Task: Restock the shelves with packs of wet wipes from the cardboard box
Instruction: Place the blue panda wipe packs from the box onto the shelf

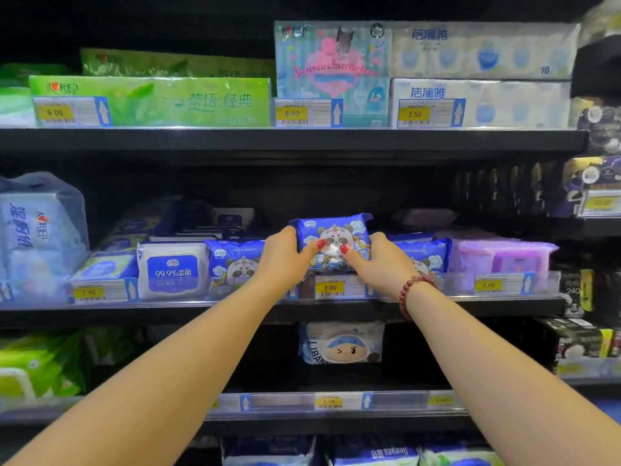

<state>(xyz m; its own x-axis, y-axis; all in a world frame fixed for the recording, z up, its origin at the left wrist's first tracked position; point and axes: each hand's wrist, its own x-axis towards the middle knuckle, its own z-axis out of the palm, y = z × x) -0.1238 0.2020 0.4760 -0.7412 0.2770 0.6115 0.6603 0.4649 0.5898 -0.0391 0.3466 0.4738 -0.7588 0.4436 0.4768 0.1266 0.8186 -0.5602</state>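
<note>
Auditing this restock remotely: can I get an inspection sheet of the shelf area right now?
Surface: black middle shelf with a clear front price rail.
Job's things: blue panda-print wet wipe pack held over the rail; matching blue packs either side; cardboard box not in view.
Clutter: nothing seen.
Hands: left hand and right hand each grip one end of the pack.
Cables: nothing seen.
Surroundings: green tissue packs on the upper shelf; purple wipe packs at right.

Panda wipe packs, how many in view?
3 panda packs: one between left hand and right hand, one shelved to its left, one to its right; others may hide behind.
</note>
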